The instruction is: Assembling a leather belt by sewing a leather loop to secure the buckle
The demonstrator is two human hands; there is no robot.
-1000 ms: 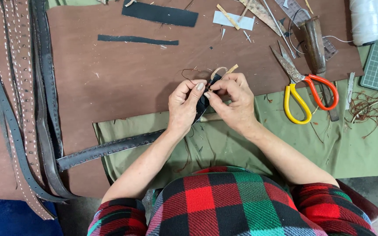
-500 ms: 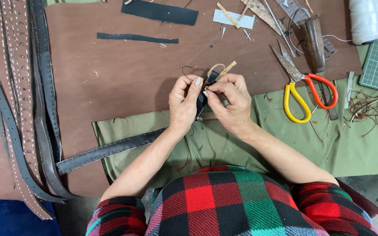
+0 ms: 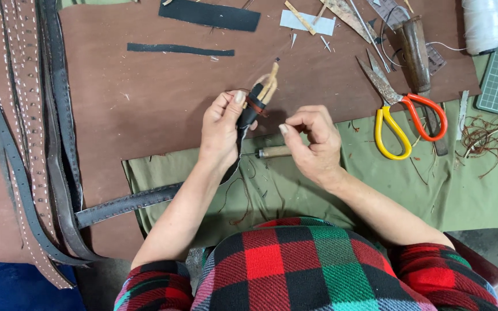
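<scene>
My left hand [image 3: 221, 131] grips the end of a dark leather strap [image 3: 127, 203], held upright; the strap's tip carries a black and red binding and pale loose ends [image 3: 265, 89]. The strap runs down and left across the table. My right hand [image 3: 312, 144] sits to the right, a little apart from the strap, with thumb and forefinger pinched together, seemingly on a thin thread I can barely make out. A wooden-handled awl [image 3: 273, 152] lies on the cloth beneath my right hand.
A brown leather sheet [image 3: 145, 103] covers the table, with green cloth [image 3: 341, 190] below it. Several stitched belts [image 3: 24, 144] lie at left. Yellow-and-orange scissors [image 3: 402, 109], a wooden tool, a white thread spool [image 3: 484, 24], a cutting mat and black leather offcuts [image 3: 208, 14] lie along the top.
My hands have come apart: the right hand has drawn away rightward from the strap end, and the left hand has tipped the strap's tip upward. The awl now shows on the cloth.
</scene>
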